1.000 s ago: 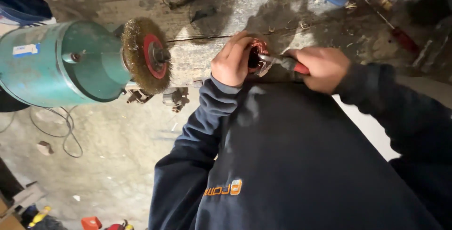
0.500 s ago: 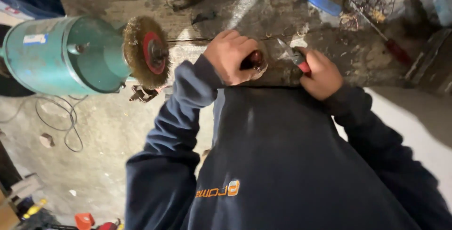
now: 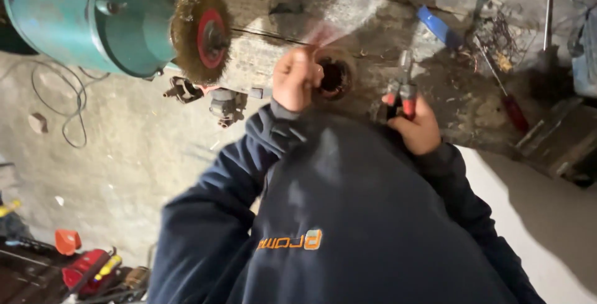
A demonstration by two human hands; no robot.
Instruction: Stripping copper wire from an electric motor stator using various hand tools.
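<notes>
**Pliers come away from the round part**

A second ago both hands met at the round part, with the pliers pushed into it. Now the right hand has drawn back to the right of the round part, fingers wrapped around the red handles, the metal nose pointing up and clear of it. The left hand stays at the left edge of the round part, curled into a fist; something reddish blurs just above it, too smeared to tell whether it pinches that. The round part rests on the worn surface, its dark opening now uncovered. Left of it sit the wire brush wheel and green motor; to the right lies a blue-handled tool.
</notes>
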